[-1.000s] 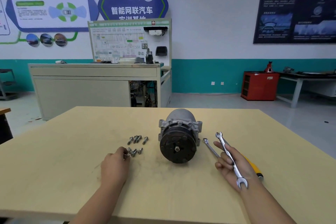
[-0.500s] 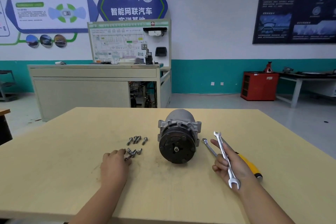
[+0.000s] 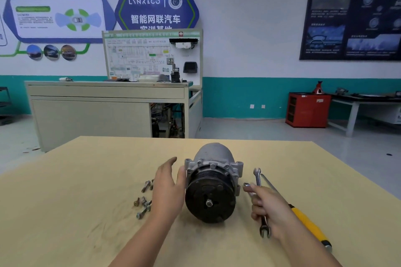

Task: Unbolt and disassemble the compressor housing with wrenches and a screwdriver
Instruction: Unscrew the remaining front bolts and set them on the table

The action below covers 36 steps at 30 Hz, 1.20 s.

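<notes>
Item counts, one table (image 3: 65, 201).
Compressor (image 3: 211, 186): 1. Wrenches: 2, a long wrench (image 3: 257, 176) and a small wrench (image 3: 246, 185). Screwdriver (image 3: 308, 223), yellow handle: 1. Loose bolts (image 3: 142, 214): 6 countable, 2 in the far cluster, 4 in the near one; the left hand (image 3: 167, 193) may cover more. Hands: 2, counting the right hand (image 3: 271, 212).

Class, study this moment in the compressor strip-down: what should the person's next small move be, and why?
Probably close the left hand on the side of the compressor to steady it. That hand is open right beside it, the right hand grips a wrench, and several bolts lie loose on the table.
</notes>
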### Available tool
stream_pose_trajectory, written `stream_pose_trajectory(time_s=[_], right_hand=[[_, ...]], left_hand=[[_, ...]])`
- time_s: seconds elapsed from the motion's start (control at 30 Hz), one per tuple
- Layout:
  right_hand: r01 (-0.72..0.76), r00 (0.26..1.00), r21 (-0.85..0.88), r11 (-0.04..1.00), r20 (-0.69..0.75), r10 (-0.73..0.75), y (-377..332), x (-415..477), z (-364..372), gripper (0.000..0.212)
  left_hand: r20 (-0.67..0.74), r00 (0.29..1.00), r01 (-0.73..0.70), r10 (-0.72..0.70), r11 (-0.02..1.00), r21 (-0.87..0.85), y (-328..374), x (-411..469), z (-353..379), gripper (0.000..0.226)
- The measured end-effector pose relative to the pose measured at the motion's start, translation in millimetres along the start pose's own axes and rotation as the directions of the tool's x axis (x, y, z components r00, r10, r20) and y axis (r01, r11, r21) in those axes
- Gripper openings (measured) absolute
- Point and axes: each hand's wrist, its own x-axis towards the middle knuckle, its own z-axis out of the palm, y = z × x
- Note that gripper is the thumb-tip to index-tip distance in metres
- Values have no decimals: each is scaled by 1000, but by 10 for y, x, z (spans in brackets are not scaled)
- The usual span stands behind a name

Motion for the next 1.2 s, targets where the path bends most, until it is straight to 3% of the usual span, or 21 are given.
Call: stream_pose_trajectory(time_s=[0.07, 0.17, 0.23, 0.57, 0.77, 0.93, 1.2], right_hand=[[-61, 996, -83, 995, -66, 55, -8, 107, 89, 28], [-120, 989, -133, 984, -100, 108, 6, 232, 170, 35], [-124, 991, -150, 981, -76, 113, 18, 278, 185, 36], [-163, 986, -164, 973, 13, 168, 45, 367, 194, 38], [28, 991, -125, 992, -128, -44, 118, 393, 213, 36], [235, 900, -447, 863, -234, -367, 56, 401, 126, 54], [272, 800, -644, 715, -261, -540, -125, 266, 65, 52]], left_hand=[[68, 983, 177, -168, 970, -164, 92, 141, 135, 38], [204, 917, 397, -342, 836, -379, 95, 251, 292, 32], [179, 905, 424, -387, 779, -462, 32, 260, 320, 26], [129, 912, 398, -389, 762, -510, -26, 250, 357, 26], [147, 927, 368, -344, 763, -532, -34, 192, 367, 17], [220, 942, 333, -252, 772, -541, 35, 113, 375, 25], [242, 960, 239, -139, 858, -455, 98, 32, 356, 31]])
